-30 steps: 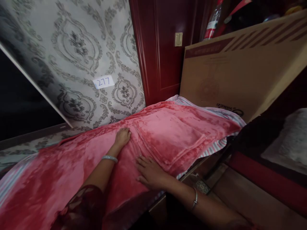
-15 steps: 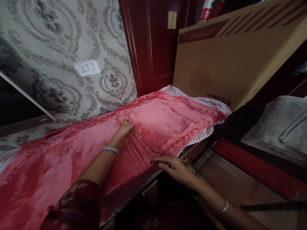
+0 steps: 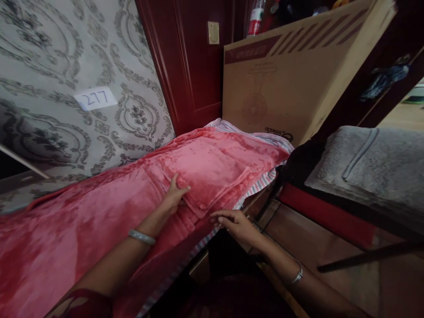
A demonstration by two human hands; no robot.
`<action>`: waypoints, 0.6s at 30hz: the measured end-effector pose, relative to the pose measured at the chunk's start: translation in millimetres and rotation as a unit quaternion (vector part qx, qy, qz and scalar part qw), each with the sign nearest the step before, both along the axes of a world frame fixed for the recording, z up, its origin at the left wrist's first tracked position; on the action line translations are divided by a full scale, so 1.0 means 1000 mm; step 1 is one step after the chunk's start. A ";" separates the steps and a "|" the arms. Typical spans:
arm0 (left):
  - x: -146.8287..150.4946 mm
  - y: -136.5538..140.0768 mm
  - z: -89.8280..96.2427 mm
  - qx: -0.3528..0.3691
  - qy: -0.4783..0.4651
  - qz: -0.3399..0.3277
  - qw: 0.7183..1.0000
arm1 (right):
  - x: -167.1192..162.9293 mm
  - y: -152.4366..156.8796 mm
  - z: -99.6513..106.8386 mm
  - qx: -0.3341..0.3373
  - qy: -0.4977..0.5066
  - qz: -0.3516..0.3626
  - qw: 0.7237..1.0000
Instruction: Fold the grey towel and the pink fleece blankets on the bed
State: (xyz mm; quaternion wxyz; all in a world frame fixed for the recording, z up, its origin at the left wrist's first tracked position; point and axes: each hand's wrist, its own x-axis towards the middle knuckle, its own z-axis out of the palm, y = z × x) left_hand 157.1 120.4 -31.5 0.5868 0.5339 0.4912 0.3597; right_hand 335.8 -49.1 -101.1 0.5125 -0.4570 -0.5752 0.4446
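A folded square of pink plush cloth (image 3: 208,165) lies on a long pink plush blanket (image 3: 109,207) whose edge is striped. At the near left side of that square is my left hand (image 3: 174,196). Its thumb and index finger are spread apart, and the other fingers are partly hidden. My right hand (image 3: 236,225) hovers at the near edge by the square's corner. Its fingers are stretched forward and slightly bent, with the thumb below them; I see no cloth gripped there. Striped lining (image 3: 258,185) shows along the right edge.
A large cardboard box (image 3: 281,88) stands behind the blanket's far end, beside a dark red door panel (image 3: 198,79). Patterned wallpaper with a paper marked 277 (image 3: 96,98) rises at left. Grey plush fabric (image 3: 380,163) rests on a seat at right. A bottle (image 3: 255,20) is behind the box.
The view has swung right. My left hand has gone from bent fingers on the folds to spread fingers beside the square. My right hand stays near the edge, its thumb closer to its fingers.
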 end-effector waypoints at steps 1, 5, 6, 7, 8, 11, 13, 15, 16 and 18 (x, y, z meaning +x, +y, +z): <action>0.003 -0.001 0.000 0.000 -0.005 0.000 1.000 | 0.000 0.001 -0.001 0.000 0.007 -0.005 1.000; 0.015 0.006 0.009 0.018 -0.026 0.026 0.999 | -0.002 0.003 0.001 0.034 -0.017 -0.043 0.998; 0.018 0.009 0.014 0.022 -0.036 0.027 0.999 | -0.002 0.003 0.003 0.056 -0.043 -0.062 0.996; 0.020 0.011 0.021 0.025 -0.047 0.024 0.998 | -0.003 0.003 0.007 0.081 -0.076 -0.081 0.990; 0.022 0.013 0.027 0.026 -0.057 0.019 0.998 | -0.004 0.003 0.011 0.109 -0.112 -0.099 0.983; 0.027 0.014 0.045 0.031 -0.080 0.005 0.996 | -0.008 0.008 0.022 0.177 -0.224 -0.105 0.953; 0.031 0.013 0.053 0.035 -0.092 0.006 0.995 | -0.009 0.018 0.028 0.197 -0.295 -0.076 0.932; 0.032 0.011 0.058 0.029 -0.097 0.012 0.995 | -0.004 0.034 0.031 0.184 -0.368 -0.055 0.910; 0.032 0.011 0.058 0.023 -0.095 0.016 0.995 | 0.000 0.043 0.031 0.163 -0.403 -0.053 0.899; 0.030 0.011 0.057 0.012 -0.087 0.023 0.996 | 0.014 0.062 0.031 0.092 -0.460 -0.071 0.880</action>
